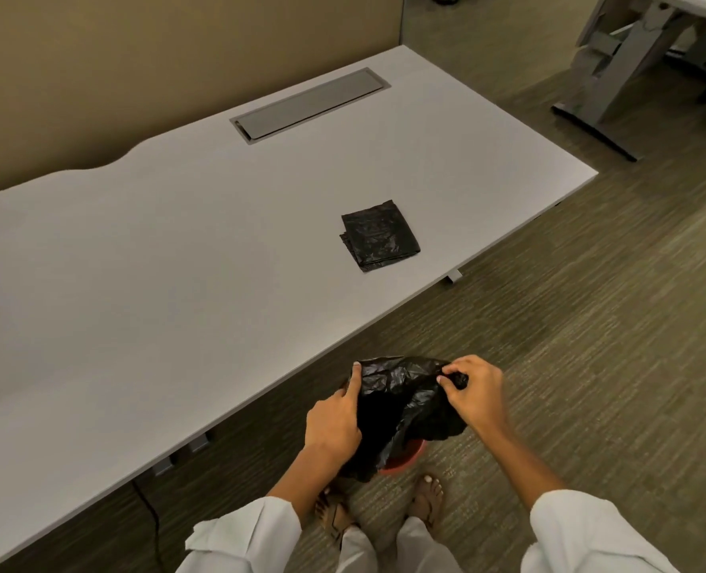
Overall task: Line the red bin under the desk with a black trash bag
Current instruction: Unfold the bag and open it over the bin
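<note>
A crumpled black trash bag (401,411) hangs between my hands in front of the desk's near edge. My left hand (335,419) holds its left side, index finger stretched up along the plastic. My right hand (473,392) pinches a bunched bit of the bag's top right edge. Under the bag, only a sliver of the red bin (405,459) shows on the carpet by my feet; the bag hides most of it. A second black bag (378,235) lies folded flat on the desk.
The white desk (177,262) fills the left and centre, with a grey cable hatch (310,103) near its back. A black cable (148,514) hangs below its front edge. Another desk's grey leg frame (616,76) stands at the far right on the carpet.
</note>
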Demonstrator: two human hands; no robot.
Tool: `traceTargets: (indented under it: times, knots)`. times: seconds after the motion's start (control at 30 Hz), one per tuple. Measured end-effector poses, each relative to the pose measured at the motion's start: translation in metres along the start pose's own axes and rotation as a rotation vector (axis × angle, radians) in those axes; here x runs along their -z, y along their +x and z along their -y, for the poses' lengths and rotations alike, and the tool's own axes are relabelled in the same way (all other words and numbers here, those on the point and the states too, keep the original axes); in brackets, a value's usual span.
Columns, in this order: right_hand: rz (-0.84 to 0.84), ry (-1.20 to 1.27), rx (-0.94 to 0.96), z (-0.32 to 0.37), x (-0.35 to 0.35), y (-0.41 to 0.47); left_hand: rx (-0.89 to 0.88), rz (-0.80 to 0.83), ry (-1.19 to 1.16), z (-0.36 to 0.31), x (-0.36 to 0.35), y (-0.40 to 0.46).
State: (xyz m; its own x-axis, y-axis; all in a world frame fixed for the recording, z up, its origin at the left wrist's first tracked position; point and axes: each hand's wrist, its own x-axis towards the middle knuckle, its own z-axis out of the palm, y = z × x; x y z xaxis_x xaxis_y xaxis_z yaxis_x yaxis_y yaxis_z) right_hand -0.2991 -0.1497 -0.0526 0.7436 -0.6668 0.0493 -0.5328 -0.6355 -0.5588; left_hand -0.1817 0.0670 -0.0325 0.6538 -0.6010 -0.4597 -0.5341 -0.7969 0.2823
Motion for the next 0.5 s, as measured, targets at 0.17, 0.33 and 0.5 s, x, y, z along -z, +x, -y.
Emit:
traceTargets:
  times: [0.17,0.33,0.5]
  knots:
    - [0.256,-0.150,0.166,-0.023,-0.019,0.013,0.075,0.039,0.079,0.007,-0.016,0.025]
    - [0.442,-0.233,0.221,-0.047,-0.036,0.025,-0.012,-0.036,-0.008,0.011,-0.041,0.036]
    - [0.498,-0.120,0.141,-0.069,-0.047,0.032,-0.366,0.004,0.050,0.027,-0.072,0.037]
